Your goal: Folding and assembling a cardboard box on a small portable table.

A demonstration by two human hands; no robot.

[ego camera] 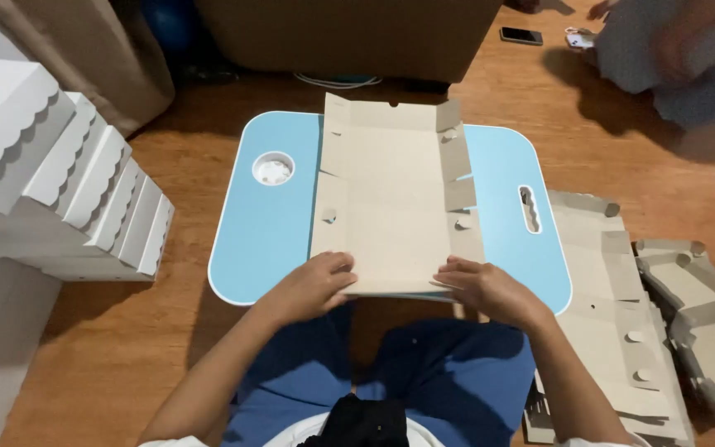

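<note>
A flat, unfolded cardboard box blank (391, 186) lies lengthwise on a small light-blue lap table (271, 223). Its side flaps stand slightly raised along the right and far edges. My left hand (316, 285) grips the near left corner of the blank, fingers curled over its edge. At the near right corner, my right hand (482, 290) holds the same edge, thumb on top. Both hands rest at the table's near rim, above my knees in blue trousers.
Several finished white scallop-edged boxes (68, 182) are stacked at the left. More flat cardboard blanks (622, 323) lie on the wooden floor at the right. The table has a round cup hole (273, 169) and a handle slot (530, 209). Another person (672, 50) and a phone (521, 36) are at the far right.
</note>
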